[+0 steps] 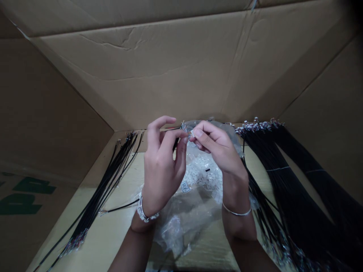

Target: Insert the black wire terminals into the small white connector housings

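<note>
Between thumb and index finger, my left hand [164,162] pinches the thin coloured wires [189,134] at a black cable's end; its other fingers are raised. A small white connector [193,133] sits in the closed fingertips of my right hand [217,141], right against those wires. Whether the wires are inside the connector is too small to tell. Part of the black cable [175,144] shows behind my left fingers. Below both hands lies an open clear plastic bag [195,200] with many small white connectors [200,170] and a little black piece [208,170].
Black cables with bare coloured ends lie in a bundle [113,177] at left, beside a single cable [121,206]. Larger cable bundles [272,162] with white-tipped ends lie at right. Cardboard walls [159,68] enclose the back and sides of the table [99,234].
</note>
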The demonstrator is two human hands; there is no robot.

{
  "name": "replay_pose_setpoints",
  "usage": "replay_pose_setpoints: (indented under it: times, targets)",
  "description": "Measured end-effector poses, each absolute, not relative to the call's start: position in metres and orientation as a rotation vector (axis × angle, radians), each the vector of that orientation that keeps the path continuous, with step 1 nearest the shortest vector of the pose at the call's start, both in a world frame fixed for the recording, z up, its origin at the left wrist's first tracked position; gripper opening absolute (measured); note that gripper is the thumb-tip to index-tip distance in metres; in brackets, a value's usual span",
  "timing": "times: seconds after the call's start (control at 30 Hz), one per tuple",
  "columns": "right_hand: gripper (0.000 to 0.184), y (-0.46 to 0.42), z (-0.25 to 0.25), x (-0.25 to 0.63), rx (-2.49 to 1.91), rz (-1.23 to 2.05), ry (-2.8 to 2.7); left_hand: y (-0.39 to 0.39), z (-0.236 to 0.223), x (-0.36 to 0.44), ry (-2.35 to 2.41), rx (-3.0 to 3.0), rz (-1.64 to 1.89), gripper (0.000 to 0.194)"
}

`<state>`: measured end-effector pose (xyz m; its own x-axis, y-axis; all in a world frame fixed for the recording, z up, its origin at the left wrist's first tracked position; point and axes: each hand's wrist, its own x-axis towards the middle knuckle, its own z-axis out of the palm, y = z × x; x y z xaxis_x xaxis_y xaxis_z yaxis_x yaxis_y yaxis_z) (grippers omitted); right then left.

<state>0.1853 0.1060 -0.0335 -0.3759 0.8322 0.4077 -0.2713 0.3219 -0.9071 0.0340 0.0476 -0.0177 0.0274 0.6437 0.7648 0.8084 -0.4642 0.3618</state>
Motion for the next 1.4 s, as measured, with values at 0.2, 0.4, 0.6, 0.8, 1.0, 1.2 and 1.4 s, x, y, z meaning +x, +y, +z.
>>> replay_pose_setpoints:
  times: [0.2,0.4,0.6,0.8,1.0,1.2,1.4]
  targets:
    - [0.024,0.103,-0.031,0.187,-0.558,1.278,-1.526,0.048,-0.017,0.033,-1.513,-2.126,-1.420,0.008]
    - [0.026,0.098,-0.027,0.189,-0.638,1.150,-1.557,0.048,-0.017,0.032,-1.508,-2.131,-1.442,0.007]
    - [0.027,0.096,-0.027,0.189,-0.680,1.086,-1.587,0.048,-0.017,0.033,-1.495,-2.107,-1.453,0.006]
    - [0.026,0.095,-0.025,0.189,-0.666,1.123,-1.575,0.048,-0.016,0.034,-1.489,-2.106,-1.461,0.006]
    - [0.025,0.095,-0.026,0.190,-0.658,1.128,-1.571,0.047,-0.016,0.033,-1.464,-2.113,-1.477,0.008]
    - [0.025,0.095,-0.026,0.189,-0.650,1.107,-1.581,0.047,-0.014,0.034,-1.448,-2.103,-1.471,0.008]
    - [0.027,0.093,-0.025,0.188,-0.629,1.070,-1.602,0.047,-0.015,0.034,-1.385,-2.098,-1.498,0.009]
